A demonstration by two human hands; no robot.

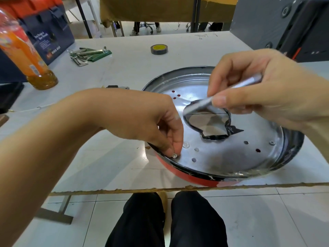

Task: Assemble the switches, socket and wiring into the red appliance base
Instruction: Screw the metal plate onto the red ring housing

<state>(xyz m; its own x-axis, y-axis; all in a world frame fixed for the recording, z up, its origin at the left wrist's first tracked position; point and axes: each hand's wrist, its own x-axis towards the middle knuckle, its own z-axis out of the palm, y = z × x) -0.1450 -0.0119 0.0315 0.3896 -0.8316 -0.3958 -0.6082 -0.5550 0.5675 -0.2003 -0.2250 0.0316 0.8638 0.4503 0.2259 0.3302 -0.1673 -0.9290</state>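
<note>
The round red appliance base lies at the table's front edge, covered by a shiny metal plate with several small holes and a large ragged opening in its middle. My left hand pinches a small silver screw at the plate's near-left rim. Above the opening, my right hand grips a slim silver tool that slants down to the left. A second screw sits in the plate at the right. No switches, socket or wiring can be seen.
An orange drink bottle stands at the left. A set of hex keys and a roll of tape lie farther back. A dark case occupies the back right corner. My knees show below the table's front edge.
</note>
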